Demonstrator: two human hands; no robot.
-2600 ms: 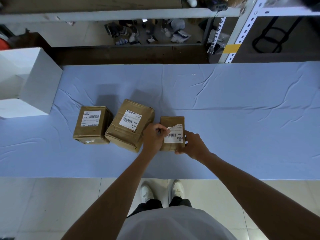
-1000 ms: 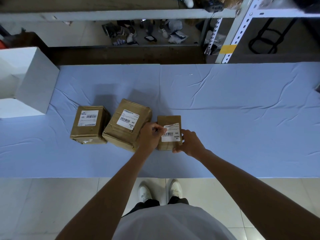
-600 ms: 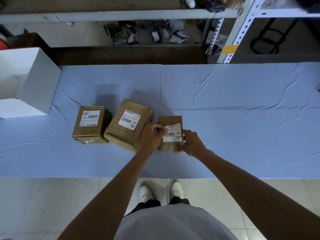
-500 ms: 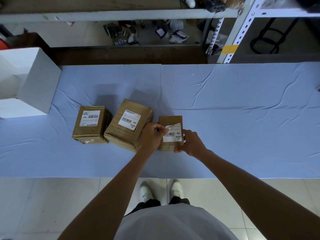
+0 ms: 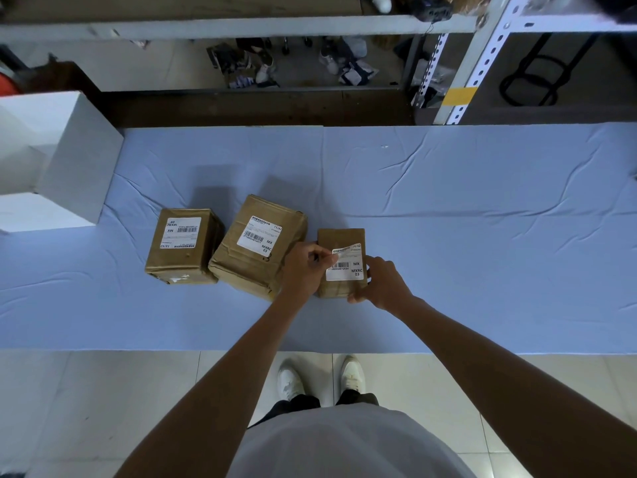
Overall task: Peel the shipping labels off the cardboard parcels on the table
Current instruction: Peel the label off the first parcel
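Three brown cardboard parcels stand in a row on the blue-clothed table point(image 5: 448, 236). The small right parcel point(image 5: 339, 238) carries a white shipping label point(image 5: 346, 269) whose upper left corner is lifted and folded. My left hand point(image 5: 305, 267) pinches that lifted corner. My right hand point(image 5: 382, 282) grips the parcel's right and near side. The middle parcel point(image 5: 256, 248) bears a flat label point(image 5: 259, 236). The left parcel point(image 5: 184, 244) has its label point(image 5: 180, 232) stuck flat too.
A white open box point(image 5: 58, 157) sits at the table's left end. Metal shelving point(image 5: 462, 63) with clutter stands beyond the far edge. The table's near edge runs just past my arms, with tiled floor and my white shoes below.
The label's upper left corner has come up slightly further between my left fingers. Both hands and the parcels stay in about the same places.
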